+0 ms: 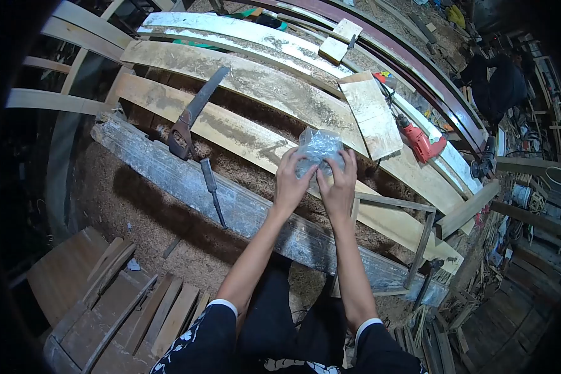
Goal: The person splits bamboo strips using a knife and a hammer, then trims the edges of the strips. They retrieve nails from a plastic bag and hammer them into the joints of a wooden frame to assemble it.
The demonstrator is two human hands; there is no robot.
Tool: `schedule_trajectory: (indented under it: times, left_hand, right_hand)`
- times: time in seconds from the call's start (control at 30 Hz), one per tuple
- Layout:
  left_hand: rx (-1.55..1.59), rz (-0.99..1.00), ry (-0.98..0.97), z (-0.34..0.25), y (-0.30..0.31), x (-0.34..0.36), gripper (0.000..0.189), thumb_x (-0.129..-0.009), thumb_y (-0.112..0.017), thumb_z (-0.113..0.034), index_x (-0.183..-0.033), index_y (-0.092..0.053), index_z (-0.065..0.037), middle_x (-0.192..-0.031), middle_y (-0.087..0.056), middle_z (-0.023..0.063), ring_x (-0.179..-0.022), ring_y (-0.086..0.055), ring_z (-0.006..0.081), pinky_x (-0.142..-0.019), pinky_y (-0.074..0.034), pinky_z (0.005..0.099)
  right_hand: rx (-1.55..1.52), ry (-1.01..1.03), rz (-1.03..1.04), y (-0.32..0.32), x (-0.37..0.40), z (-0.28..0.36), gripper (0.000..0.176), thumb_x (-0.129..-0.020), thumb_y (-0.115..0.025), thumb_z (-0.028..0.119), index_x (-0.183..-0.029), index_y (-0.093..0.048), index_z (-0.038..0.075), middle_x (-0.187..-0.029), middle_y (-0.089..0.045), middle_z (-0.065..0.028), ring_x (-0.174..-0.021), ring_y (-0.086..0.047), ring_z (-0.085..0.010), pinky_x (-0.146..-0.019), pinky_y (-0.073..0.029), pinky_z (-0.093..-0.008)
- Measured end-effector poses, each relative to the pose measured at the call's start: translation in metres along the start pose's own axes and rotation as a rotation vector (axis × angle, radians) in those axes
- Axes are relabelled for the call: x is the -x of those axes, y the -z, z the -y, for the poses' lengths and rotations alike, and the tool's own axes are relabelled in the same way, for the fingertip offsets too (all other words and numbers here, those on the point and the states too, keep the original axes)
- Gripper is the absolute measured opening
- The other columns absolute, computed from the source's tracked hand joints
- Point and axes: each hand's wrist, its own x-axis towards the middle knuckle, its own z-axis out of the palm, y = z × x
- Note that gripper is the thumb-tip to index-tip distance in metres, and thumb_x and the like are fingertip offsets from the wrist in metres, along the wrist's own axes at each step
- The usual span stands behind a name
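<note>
Both my hands are on a crumpled clear plastic bag [320, 144] above the wooden planks. My left hand [291, 182] grips its left side, and my right hand [338, 182] grips the right side, with the thumbs close together at the near edge. What the bag contains, if anything, I cannot make out. To the left, a handsaw [195, 112] with a wooden handle lies across the planks. Just below its handle rests a chisel [211, 190] on the grey weathered board [249, 215].
A red power drill [421, 140] lies right of a flat wooden board [372, 118]. Small wood blocks [340, 42] sit at the back. A narrow wooden frame [421, 246] stands at the right. Loose slats [168, 311] lie at lower left, and sawdust covers the ground.
</note>
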Motion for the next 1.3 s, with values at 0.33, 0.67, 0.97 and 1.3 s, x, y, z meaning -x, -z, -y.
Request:
schedule_trajectory:
  times: [0.33, 0.67, 0.97, 1.3]
  left_hand:
    - [-0.287, 0.092, -0.180, 0.010, -0.004, -0.059, 0.038, -0.078, -0.066, 0.007, -0.113, -0.070, -0.007, -0.144, -0.045, 0.0216, -0.119, -0.059, 0.0369, -0.090, -0.055, 0.0423]
    - [0.118, 0.168, 0.025, -0.019, 0.012, -0.032, 0.053, -0.076, -0.073, -0.004, -0.128, -0.063, -0.004, -0.134, -0.052, 0.0211, -0.126, -0.052, 0.0394, -0.106, -0.044, 0.0439]
    - [-0.096, 0.144, 0.006, 0.000, 0.004, -0.021, 0.056, -0.079, -0.058, 0.009, -0.132, -0.064, -0.009, -0.152, -0.033, 0.0296, -0.115, -0.059, 0.0398, -0.087, -0.055, 0.0374]
    - [0.138, 0.196, 0.095, -0.013, 0.021, -0.018, 0.052, -0.078, -0.064, -0.001, -0.129, -0.067, -0.012, -0.153, -0.035, 0.0255, -0.127, -0.051, 0.0355, -0.103, -0.047, 0.0416]
  right_hand:
    - [0.099, -0.088, 0.143, -0.011, -0.027, -0.043, 0.058, -0.074, -0.064, -0.012, -0.128, -0.064, 0.009, -0.118, -0.052, -0.0190, -0.107, -0.056, -0.0353, -0.092, -0.048, -0.0402]
    - [-0.274, -0.306, 0.159, -0.002, -0.021, -0.010, 0.057, -0.078, -0.074, 0.007, -0.131, -0.059, -0.005, -0.106, -0.056, -0.0218, -0.097, -0.060, -0.0364, -0.088, -0.050, -0.0395]
    - [-0.042, -0.424, 0.120, -0.009, -0.007, -0.002, 0.059, -0.076, -0.061, -0.011, -0.133, -0.061, 0.004, -0.128, -0.050, -0.0244, -0.107, -0.060, -0.0408, -0.092, -0.050, -0.0425]
    - [-0.422, -0.502, 0.183, 0.002, 0.001, -0.009, 0.055, -0.075, -0.064, -0.008, -0.129, -0.064, 0.002, -0.125, -0.057, -0.0224, -0.115, -0.059, -0.0352, -0.102, -0.045, -0.0377]
